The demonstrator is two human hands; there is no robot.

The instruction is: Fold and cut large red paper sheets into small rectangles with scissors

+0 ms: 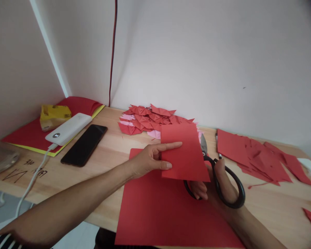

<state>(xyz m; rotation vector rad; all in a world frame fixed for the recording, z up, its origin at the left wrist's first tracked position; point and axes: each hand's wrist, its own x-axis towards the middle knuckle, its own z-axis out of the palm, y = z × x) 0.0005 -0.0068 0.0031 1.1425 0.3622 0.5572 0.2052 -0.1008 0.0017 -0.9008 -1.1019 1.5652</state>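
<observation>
A red rectangular piece of paper (pixel 184 152) is held up by my left hand (pixel 152 159), its thumb and index finger on the near face and the other fingers hidden behind. My right hand (pixel 217 183) grips black-handled scissors (pixel 241 193), the thumb through one loop and fingers in the other. The scissors' blades are spread at the paper's right edge; one blade shows beside it, and the other is hidden by the paper. Below both hands a large red sheet (pixel 150 211) lies flat, reaching the table's front edge.
Folded red and pink paper pieces (pixel 145 119) are heaped against the wall. Cut red papers (pixel 235 148) lie at right. On the left are a black phone (pixel 84 145), a white power bank (pixel 68 129) with a cable (pixel 33 183), a yellow packet (pixel 54 116) and stacked coloured sheets (pixel 26 133).
</observation>
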